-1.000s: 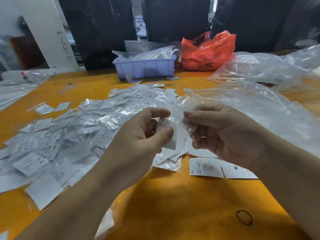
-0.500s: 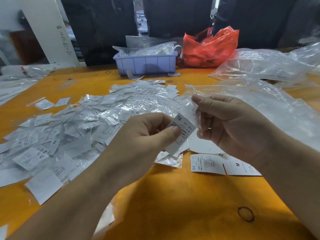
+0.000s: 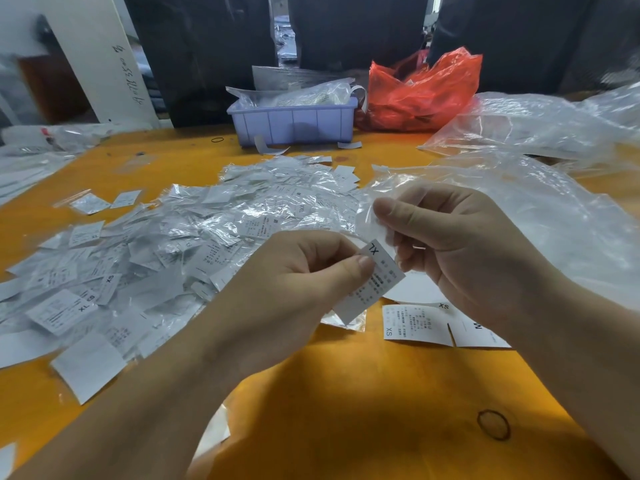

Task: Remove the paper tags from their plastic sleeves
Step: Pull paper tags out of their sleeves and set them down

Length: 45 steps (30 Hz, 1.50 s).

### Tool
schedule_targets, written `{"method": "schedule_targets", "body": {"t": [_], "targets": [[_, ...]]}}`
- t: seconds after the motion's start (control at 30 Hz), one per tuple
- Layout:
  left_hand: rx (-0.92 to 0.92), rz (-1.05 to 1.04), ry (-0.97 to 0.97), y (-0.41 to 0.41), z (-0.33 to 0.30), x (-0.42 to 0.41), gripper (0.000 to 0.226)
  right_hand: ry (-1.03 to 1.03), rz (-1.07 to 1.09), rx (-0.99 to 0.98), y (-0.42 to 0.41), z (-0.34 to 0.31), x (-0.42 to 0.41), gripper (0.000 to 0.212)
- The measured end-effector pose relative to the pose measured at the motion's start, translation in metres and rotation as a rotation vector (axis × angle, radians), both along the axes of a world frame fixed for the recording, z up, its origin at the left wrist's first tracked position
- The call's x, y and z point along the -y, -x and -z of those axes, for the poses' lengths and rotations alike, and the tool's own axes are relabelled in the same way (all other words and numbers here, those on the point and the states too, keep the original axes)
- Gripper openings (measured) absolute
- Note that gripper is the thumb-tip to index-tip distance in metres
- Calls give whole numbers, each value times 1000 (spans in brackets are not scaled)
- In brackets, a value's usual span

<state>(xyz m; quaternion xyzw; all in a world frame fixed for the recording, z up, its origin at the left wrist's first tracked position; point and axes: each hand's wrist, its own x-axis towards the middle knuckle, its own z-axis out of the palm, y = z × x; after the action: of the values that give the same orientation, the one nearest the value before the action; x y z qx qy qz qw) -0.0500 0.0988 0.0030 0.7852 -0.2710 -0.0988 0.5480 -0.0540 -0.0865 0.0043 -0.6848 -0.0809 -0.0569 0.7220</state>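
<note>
Your left hand (image 3: 294, 271) pinches one white printed paper tag marked XL (image 3: 372, 280), apparently just clear of the crinkled clear plastic sleeve (image 3: 372, 216) that your right hand (image 3: 460, 251) grips. Next, drop both. On the orange table (image 3: 346, 410), left edge, lies one uncountable sleeved pile (image 3: 173, 244); three bare tags (image 3: 417, 323) sit near your right wrist.

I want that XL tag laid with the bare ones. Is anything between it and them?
Nothing visible blocks it. The XL tag, pinched in the left hand, hangs just above the bare tags; the right hand holds the clear sleeve higher up.
</note>
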Motion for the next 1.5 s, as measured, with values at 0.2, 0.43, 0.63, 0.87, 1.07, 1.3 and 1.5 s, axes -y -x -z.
{"method": "schedule_targets", "body": {"t": [0.2, 0.43, 0.63, 0.87, 1.07, 1.3, 1.5], "targets": [[-6, -98, 32, -3, 1, -1, 22, -25, -18, -31, -1, 0, 1, 20], [3, -153, 18, -5, 1, -3, 23, -3, -70, -80, -1, -3, 4, 14], [25, -197, -18, -5, 1, -3, 26, 88, -144, -85, -1, -7, 9, 18], [21, -198, 35, -5, 0, -3, 23, 137, -111, -98, 0, -11, 12, 24], [54, -228, 16, -5, 2, -5, 19, 140, -173, -123, 2, -15, 12, 17], [46, -180, -4, -5, 2, -3, 20, 126, -227, -163, 2, -12, 12, 14], [74, -209, 41, -3, 1, -1, 19, 184, -246, -146, 3, -10, 8, 30]]}}
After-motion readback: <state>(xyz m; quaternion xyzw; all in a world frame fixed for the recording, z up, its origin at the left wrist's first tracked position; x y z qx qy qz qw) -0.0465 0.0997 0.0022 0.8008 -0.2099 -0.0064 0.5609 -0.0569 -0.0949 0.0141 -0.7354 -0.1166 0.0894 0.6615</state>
